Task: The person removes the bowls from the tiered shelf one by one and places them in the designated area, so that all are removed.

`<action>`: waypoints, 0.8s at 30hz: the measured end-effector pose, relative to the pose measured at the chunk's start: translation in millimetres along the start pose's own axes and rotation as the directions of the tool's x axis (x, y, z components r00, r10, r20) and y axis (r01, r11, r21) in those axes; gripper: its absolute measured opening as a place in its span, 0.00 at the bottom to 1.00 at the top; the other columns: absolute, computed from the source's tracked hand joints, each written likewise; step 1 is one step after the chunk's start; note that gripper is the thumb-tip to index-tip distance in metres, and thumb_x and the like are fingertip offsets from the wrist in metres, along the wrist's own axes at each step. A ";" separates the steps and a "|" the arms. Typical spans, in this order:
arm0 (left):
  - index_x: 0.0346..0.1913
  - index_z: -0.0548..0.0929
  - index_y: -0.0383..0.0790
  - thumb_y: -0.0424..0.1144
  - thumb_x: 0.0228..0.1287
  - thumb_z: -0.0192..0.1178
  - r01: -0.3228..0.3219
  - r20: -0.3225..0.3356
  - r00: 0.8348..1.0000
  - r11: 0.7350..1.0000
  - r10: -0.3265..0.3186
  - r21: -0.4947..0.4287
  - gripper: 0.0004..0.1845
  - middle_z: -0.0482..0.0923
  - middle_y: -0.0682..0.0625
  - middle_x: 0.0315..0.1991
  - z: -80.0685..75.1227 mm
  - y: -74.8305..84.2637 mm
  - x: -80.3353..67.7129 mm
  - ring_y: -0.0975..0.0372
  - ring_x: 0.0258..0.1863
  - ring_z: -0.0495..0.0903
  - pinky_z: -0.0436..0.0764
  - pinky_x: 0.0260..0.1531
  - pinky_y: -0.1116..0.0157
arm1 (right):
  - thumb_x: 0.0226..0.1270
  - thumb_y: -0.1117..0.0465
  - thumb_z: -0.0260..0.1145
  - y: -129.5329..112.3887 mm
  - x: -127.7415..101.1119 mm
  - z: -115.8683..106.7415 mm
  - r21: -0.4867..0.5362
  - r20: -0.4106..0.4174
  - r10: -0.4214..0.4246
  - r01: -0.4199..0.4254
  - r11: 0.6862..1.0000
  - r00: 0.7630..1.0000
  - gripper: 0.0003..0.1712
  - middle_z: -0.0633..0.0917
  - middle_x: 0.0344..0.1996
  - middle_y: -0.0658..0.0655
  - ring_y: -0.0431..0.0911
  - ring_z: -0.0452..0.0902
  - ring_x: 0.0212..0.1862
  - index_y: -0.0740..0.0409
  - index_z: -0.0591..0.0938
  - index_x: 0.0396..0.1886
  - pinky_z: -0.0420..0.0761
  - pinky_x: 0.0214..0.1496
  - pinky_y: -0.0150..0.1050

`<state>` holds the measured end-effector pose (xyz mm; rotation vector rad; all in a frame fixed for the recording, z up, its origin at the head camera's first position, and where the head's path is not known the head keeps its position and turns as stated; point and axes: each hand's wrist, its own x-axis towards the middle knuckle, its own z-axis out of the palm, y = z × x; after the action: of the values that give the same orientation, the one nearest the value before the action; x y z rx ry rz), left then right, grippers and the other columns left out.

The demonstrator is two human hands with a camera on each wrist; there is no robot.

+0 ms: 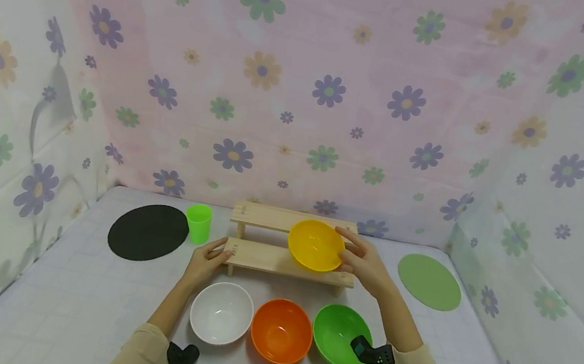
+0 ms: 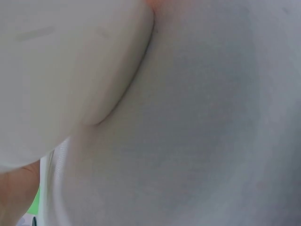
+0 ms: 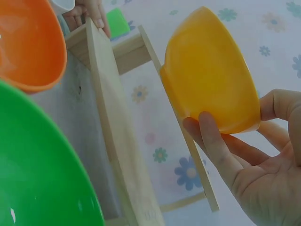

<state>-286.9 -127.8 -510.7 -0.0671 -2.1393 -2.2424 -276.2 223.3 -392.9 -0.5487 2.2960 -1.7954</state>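
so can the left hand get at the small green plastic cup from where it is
Probably yes. The left hand rests on the left end of the wooden two-step rack, and the small green plastic cup stands just beyond it with nothing between them.

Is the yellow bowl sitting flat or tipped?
Tipped: the yellow bowl is tilted on edge, its opening facing the camera, held by the right hand at the wooden shelf.

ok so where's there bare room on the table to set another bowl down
Free patches: the cloth between the wooden rack and the green mat, the near-left table in front of the black mat, and the near-right beyond the green bowl. Crowded: the row of white bowl, orange bowl and green bowl, and the rack where the right hand holds the yellow bowl.
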 end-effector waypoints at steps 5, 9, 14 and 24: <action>0.65 0.66 0.26 0.30 0.64 0.58 -0.003 0.000 1.000 1.000 0.003 0.003 0.27 0.70 0.26 0.57 0.1 -0.9 0.6 0.42 0.55 0.74 0.82 0.45 0.64 | 0.67 0.69 0.51 4.8 -18.9 -11.0 0.003 0.006 0.010 -0.010 1.000 1.000 0.33 0.61 0.67 0.73 0.60 0.72 0.57 0.63 0.57 0.72 0.83 0.46 0.39; 0.65 0.66 0.26 0.29 0.64 0.58 -0.005 -0.010 1.000 1.000 0.005 0.013 0.27 0.70 0.26 0.56 0.9 -0.7 0.8 0.43 0.54 0.75 0.82 0.44 0.64 | 0.67 0.69 0.51 8.6 -33.8 -18.5 -0.007 0.008 0.027 -0.027 1.000 1.000 0.33 0.61 0.66 0.74 0.49 0.76 0.54 0.63 0.57 0.72 0.84 0.45 0.41; 0.65 0.67 0.27 0.28 0.64 0.58 -0.003 -0.020 1.000 1.000 0.003 -0.002 0.26 0.71 0.27 0.56 1.2 -0.2 0.5 0.43 0.53 0.76 0.83 0.42 0.65 | 0.66 0.71 0.51 15.1 -50.0 -26.7 -0.023 0.023 0.033 -0.032 0.999 0.999 0.33 0.63 0.64 0.77 0.40 0.79 0.49 0.65 0.57 0.71 0.84 0.45 0.39; 0.64 0.67 0.26 0.28 0.64 0.58 -0.011 -0.016 1.000 1.000 0.011 -0.003 0.26 0.71 0.26 0.55 1.0 -1.2 0.2 0.43 0.53 0.76 0.83 0.42 0.64 | 0.65 0.71 0.51 28.1 -77.5 -39.6 -0.056 -0.027 0.078 -0.079 0.995 0.997 0.32 0.65 0.62 0.77 0.40 0.80 0.47 0.65 0.59 0.71 0.83 0.46 0.37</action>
<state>-287.2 -126.8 -511.8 -0.0610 -2.1221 -2.2330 -224.3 294.8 -416.5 -0.4409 2.3564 -1.7158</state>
